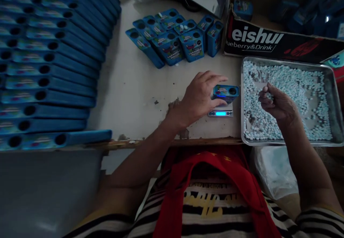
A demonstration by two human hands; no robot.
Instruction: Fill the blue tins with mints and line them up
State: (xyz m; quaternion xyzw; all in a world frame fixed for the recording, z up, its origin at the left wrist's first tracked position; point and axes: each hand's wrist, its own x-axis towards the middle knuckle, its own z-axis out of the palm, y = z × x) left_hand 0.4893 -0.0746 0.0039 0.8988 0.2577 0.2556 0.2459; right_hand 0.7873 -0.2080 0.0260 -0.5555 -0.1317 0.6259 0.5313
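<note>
My left hand (197,96) reaches around a small blue candy box (219,90), thumb on its near side and fingers on its far side. The box stands on a small digital scale (232,113) with a lit blue display; its top has a dark round hole. Over a metal tray (288,143), my right hand (279,103) is closed, fingertips together on a few small candies (265,88). Pale blue and white candies (292,76) cover much of the tray.
Several blue boxes (192,46) stand at the back, some with candies on top. Long rows of blue boxes (53,76) fill the left. A black carton (252,39) holding more boxes sits behind the tray. The table's worn wooden edge (204,142) runs close to my body.
</note>
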